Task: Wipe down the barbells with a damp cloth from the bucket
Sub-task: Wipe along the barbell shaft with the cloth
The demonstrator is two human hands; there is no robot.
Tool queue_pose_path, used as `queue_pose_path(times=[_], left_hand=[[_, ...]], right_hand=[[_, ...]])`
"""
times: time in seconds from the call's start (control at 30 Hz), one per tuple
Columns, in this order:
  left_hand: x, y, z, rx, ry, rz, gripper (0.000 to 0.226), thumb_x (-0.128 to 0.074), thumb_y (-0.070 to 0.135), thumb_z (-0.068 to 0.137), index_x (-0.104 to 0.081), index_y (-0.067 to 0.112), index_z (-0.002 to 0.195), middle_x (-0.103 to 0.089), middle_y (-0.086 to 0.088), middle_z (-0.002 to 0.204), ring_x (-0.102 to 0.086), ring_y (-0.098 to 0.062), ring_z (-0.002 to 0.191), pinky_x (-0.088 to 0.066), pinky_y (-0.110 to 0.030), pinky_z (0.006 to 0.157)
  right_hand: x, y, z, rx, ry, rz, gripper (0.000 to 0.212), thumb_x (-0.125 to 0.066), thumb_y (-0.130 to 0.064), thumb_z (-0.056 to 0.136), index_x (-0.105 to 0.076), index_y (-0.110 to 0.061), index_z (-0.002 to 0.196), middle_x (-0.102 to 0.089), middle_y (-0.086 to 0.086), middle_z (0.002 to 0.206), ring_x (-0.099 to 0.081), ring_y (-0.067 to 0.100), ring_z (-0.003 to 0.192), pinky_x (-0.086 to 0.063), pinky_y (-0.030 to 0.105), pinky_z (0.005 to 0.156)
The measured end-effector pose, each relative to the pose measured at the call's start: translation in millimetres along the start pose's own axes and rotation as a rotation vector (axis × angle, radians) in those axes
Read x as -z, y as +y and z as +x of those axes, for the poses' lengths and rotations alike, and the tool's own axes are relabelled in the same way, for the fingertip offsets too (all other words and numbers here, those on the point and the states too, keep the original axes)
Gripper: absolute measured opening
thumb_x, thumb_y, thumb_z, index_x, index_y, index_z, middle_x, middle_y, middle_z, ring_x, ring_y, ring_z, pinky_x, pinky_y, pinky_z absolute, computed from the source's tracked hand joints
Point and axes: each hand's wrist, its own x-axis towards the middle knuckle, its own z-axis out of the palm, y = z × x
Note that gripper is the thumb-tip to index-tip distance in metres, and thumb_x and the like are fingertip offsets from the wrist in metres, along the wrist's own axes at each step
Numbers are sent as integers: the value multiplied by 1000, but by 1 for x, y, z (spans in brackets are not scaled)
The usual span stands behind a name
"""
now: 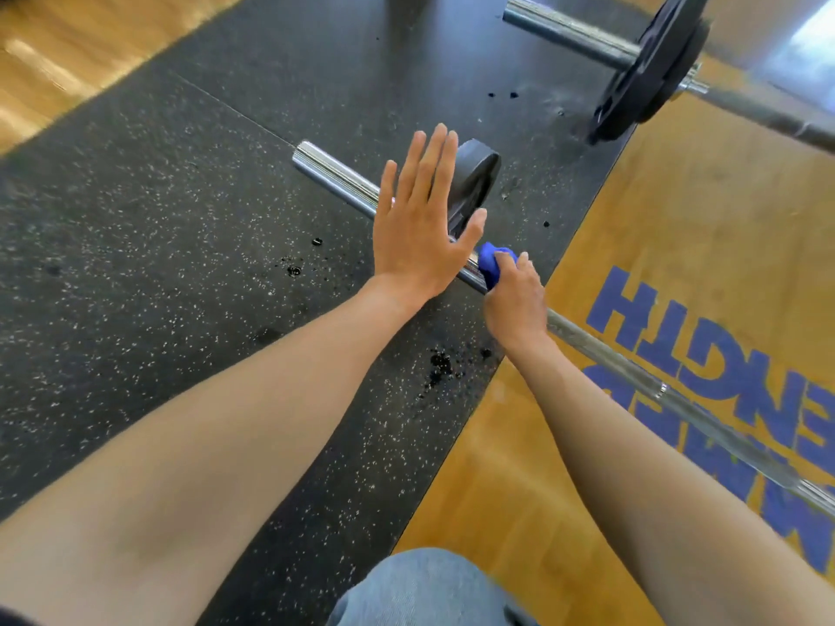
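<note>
The blue cloth point(492, 266) is bunched up in the right hand point(515, 305). The fingers of that grip are curled tight around the cloth and around the shiny bar of the near barbell point(677, 399). The cloth sits on the bar just to the right of the small dark plate point(474, 183). It is a bright blue lump, and only part of it peeks out from the fingers.

The left hand point(420, 223) is flat, with its fingers straight and spread apart. It is over the bar beside the plate, holding nothing. I cannot tell if it touches the plate.

The bar is silver and long. It lies on the floor, across the black speckled mat point(158, 246) and the wooden platform point(705, 210) with blue letters. Dark drops point(440, 363) dot the mat near the hands. A second barbell point(650, 65) with a bigger plate lies far to the right.
</note>
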Motion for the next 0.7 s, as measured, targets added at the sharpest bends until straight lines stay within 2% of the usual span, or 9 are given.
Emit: queue_pose_path(times=[0.07,0.2,0.3,0.37,0.43,0.5,0.57,0.63,0.7], left_hand=[[-9,3,3,-1,-4,28,78,-36,59,101,-16,18,164,-13,-2,171,-6,-22,158,-10,-46,127],[-21,9,39,-31,-13,51,79,-31,65,100,-19,20,163,-15,-4,170,-9,-25,158,-11,-48,127],[-25,17,69,-62,-47,16,84,-29,69,98,-15,19,164,-14,-2,171,-7,-23,158,-8,-46,128],[-31,24,86,-64,-68,28,87,-26,72,96,-14,19,164,-13,0,171,-6,-22,158,-7,-45,128],[-35,30,103,-71,-88,35,90,-24,75,95,-13,19,164,-13,0,171,-5,-21,158,-6,-45,128],[-39,37,117,-82,-110,50,91,-21,77,94,-12,19,164,-12,0,171,-4,-20,158,-5,-45,128],[-43,42,130,-92,-131,50,92,-20,77,94,-14,18,164,-13,0,171,-4,-19,158,-5,-45,128],[-47,46,142,-99,-143,47,93,-20,78,94,-15,16,163,-14,0,171,-4,-19,158,-4,-44,128],[-50,51,153,-101,-146,51,93,-21,77,95,-15,15,163,-14,-1,171,-4,-18,158,-3,-43,128]], right_hand=[[-2,-3,1,-21,28,-9,47,-47,14,84,-54,-7,126,-39,29,148,-38,44,137,-42,46,99],[-5,5,-11,87,61,-114,70,-58,11,86,-39,-10,151,-19,24,163,-17,38,152,-40,42,108],[7,15,29,54,33,-106,51,-51,10,87,-51,-7,135,-39,27,147,-41,42,133,-41,43,97],[11,15,48,-17,18,-79,43,-47,10,87,-54,-5,126,-44,30,140,-47,42,122,-40,43,92],[6,11,48,-48,40,-79,50,-47,12,87,-51,-5,134,-37,29,149,-40,42,134,-41,43,98],[1,12,37,8,80,-134,66,-53,11,88,-40,-9,149,-23,26,160,-23,40,148,-39,42,108],[3,22,36,70,80,-167,73,-56,9,88,-34,-10,155,-18,25,163,-18,39,151,-36,42,113],[11,31,58,75,50,-122,60,-52,9,88,-46,-8,145,-31,28,157,-33,42,143,-40,45,105],[17,35,87,-38,44,-48,46,-45,7,88,-54,-8,130,-47,28,141,-50,43,122,-42,44,87]])
